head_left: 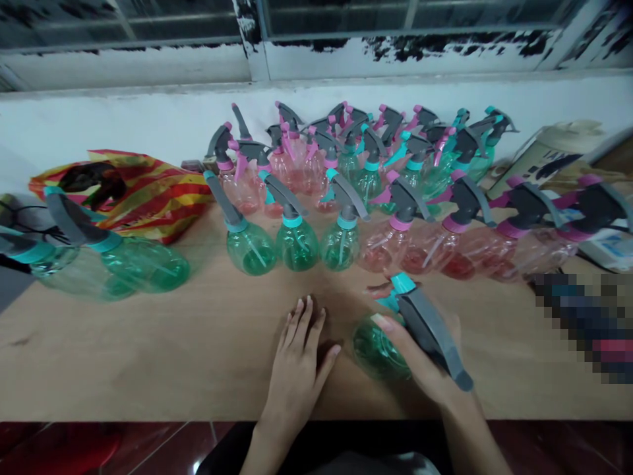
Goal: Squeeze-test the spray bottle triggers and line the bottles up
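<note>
My right hand (420,363) is closed round the neck of a green spray bottle (378,349) with a grey and turquoise trigger head. The bottle stands at the front of the wooden table, and part of its neck is hidden by my fingers. To its left, my left hand (299,346) lies flat on the tabletop with fingers spread, holding nothing. Just beyond my hands runs a row of spray bottles: green ones (299,247) in the middle and pink ones (378,247) towards the right.
Behind that row, several more pink and green spray bottles (291,168) crowd against the white wall. Two green bottles (148,264) stand at the left by a red and yellow plastic bag (163,198). A pale bag (548,155) sits at the back right. The table (198,369) ends near my lap.
</note>
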`<act>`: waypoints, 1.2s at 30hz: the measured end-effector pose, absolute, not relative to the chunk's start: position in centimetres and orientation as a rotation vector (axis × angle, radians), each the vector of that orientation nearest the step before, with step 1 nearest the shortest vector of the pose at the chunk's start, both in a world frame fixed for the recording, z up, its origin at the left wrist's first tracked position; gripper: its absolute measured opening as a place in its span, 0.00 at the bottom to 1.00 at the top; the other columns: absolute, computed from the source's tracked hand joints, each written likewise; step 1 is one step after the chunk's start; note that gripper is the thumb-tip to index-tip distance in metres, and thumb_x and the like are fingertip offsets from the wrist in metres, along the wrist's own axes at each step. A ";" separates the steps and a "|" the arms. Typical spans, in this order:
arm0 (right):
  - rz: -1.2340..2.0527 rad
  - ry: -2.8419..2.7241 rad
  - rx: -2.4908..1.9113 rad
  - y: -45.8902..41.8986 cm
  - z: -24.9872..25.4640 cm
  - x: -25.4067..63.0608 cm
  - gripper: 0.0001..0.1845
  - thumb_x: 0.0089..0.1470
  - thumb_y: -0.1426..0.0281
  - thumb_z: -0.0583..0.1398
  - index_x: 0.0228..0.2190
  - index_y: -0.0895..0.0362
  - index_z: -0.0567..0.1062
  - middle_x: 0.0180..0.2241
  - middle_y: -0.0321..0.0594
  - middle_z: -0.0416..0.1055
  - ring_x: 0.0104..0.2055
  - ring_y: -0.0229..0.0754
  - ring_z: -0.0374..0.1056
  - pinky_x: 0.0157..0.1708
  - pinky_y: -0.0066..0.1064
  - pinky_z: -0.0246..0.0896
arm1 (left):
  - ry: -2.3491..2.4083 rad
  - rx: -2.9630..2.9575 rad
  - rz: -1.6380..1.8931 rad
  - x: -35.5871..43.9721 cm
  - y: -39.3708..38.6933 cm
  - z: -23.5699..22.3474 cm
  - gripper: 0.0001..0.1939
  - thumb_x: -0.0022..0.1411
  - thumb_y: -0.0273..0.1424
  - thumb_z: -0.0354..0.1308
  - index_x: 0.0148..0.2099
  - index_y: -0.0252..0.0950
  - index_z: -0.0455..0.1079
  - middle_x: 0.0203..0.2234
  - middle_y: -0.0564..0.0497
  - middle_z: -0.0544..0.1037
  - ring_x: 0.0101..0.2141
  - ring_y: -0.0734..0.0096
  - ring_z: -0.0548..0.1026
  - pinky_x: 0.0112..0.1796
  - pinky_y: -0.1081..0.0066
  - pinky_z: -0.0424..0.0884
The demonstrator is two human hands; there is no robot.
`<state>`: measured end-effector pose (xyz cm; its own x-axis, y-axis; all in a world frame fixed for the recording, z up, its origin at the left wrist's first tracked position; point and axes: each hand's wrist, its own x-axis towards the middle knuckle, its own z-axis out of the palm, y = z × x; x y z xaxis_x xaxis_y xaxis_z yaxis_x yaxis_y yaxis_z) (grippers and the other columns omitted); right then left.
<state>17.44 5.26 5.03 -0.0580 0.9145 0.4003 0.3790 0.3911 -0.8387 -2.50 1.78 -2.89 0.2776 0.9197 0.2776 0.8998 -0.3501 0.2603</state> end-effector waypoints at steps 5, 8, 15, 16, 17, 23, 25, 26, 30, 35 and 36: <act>0.672 -1.599 -1.233 5.2 5.3 17.0 0.04 0.57 0.66 0.62 0.36 0.50 0.75 0.32 0.35 0.78 0.35 0.43 0.77 0.36 0.33 0.72 | 1.752 2.469 0.615 -2.6 1.9 -3.0 0.28 0.71 0.37 0.48 0.68 0.32 0.51 0.66 0.37 0.57 0.66 0.53 0.52 0.60 0.49 0.59; 0.660 -1.610 -1.203 5.3 5.7 16.8 0.03 0.58 0.68 0.61 0.34 0.51 0.76 0.32 0.36 0.78 0.36 0.43 0.77 0.35 0.32 0.72 | 1.744 2.458 0.623 -2.6 1.8 -2.9 0.29 0.71 0.37 0.49 0.69 0.33 0.49 0.66 0.37 0.57 0.66 0.53 0.52 0.61 0.48 0.59; 0.683 -1.697 -1.119 5.4 5.3 17.2 0.20 0.58 0.67 0.61 0.53 0.46 0.72 0.48 0.37 0.76 0.51 0.45 0.73 0.51 0.36 0.69 | 1.757 2.459 0.662 -2.6 1.9 -3.2 0.27 0.71 0.38 0.48 0.68 0.34 0.52 0.66 0.38 0.58 0.66 0.54 0.53 0.60 0.49 0.59; 0.689 -1.698 -1.126 5.4 5.2 17.3 0.21 0.58 0.67 0.61 0.54 0.46 0.71 0.49 0.38 0.76 0.53 0.46 0.72 0.52 0.37 0.69 | 1.760 2.463 0.664 -2.5 1.9 -3.3 0.27 0.71 0.38 0.48 0.67 0.33 0.52 0.66 0.37 0.58 0.66 0.54 0.53 0.60 0.49 0.59; 0.691 -1.691 -1.131 5.4 5.1 17.3 0.22 0.58 0.66 0.61 0.54 0.46 0.70 0.50 0.39 0.75 0.54 0.47 0.71 0.53 0.39 0.68 | 1.761 2.466 0.663 -2.5 2.0 -3.3 0.27 0.71 0.38 0.48 0.67 0.32 0.53 0.66 0.37 0.58 0.66 0.54 0.53 0.61 0.49 0.59; 0.715 -1.648 -1.117 5.5 4.9 17.1 0.24 0.57 0.65 0.62 0.55 0.48 0.69 0.53 0.42 0.73 0.60 0.51 0.64 0.58 0.46 0.63 | 1.765 2.445 0.653 -2.5 2.0 -3.1 0.27 0.71 0.38 0.48 0.68 0.35 0.51 0.66 0.39 0.58 0.66 0.54 0.53 0.61 0.48 0.58; 0.726 -1.647 -1.104 5.5 5.1 17.1 0.23 0.57 0.66 0.62 0.55 0.48 0.69 0.54 0.42 0.72 0.61 0.51 0.63 0.59 0.46 0.61 | 1.759 2.434 0.637 -2.5 2.0 -3.0 0.28 0.71 0.37 0.48 0.68 0.34 0.51 0.66 0.38 0.57 0.66 0.54 0.53 0.61 0.48 0.58; 0.727 -1.652 -1.100 5.5 5.1 17.1 0.22 0.57 0.66 0.61 0.54 0.48 0.70 0.55 0.42 0.71 0.61 0.50 0.64 0.59 0.46 0.61 | 1.753 2.429 0.633 -2.5 2.0 -2.9 0.28 0.71 0.37 0.48 0.68 0.34 0.51 0.66 0.38 0.57 0.66 0.54 0.52 0.61 0.48 0.58; 0.720 -1.683 -1.103 5.5 5.4 17.1 0.21 0.58 0.66 0.60 0.53 0.46 0.70 0.54 0.42 0.72 0.59 0.51 0.66 0.57 0.47 0.63 | 1.742 2.411 0.642 -2.5 1.9 -2.8 0.28 0.71 0.38 0.48 0.68 0.35 0.50 0.66 0.39 0.57 0.66 0.54 0.52 0.61 0.48 0.58; 0.712 -1.693 -1.103 6.1 5.5 16.8 0.16 0.58 0.68 0.60 0.48 0.48 0.73 0.49 0.41 0.75 0.55 0.49 0.70 0.54 0.42 0.66 | 1.752 2.402 0.636 -2.4 1.8 -2.7 0.27 0.71 0.38 0.48 0.68 0.34 0.51 0.66 0.38 0.57 0.66 0.54 0.52 0.61 0.48 0.57; 0.715 -1.691 -1.097 6.2 5.5 16.7 0.13 0.58 0.68 0.60 0.46 0.48 0.74 0.47 0.41 0.76 0.54 0.49 0.71 0.54 0.41 0.66 | 1.753 2.401 0.634 -2.4 1.8 -2.6 0.27 0.71 0.38 0.48 0.68 0.34 0.51 0.67 0.39 0.57 0.66 0.54 0.52 0.61 0.48 0.57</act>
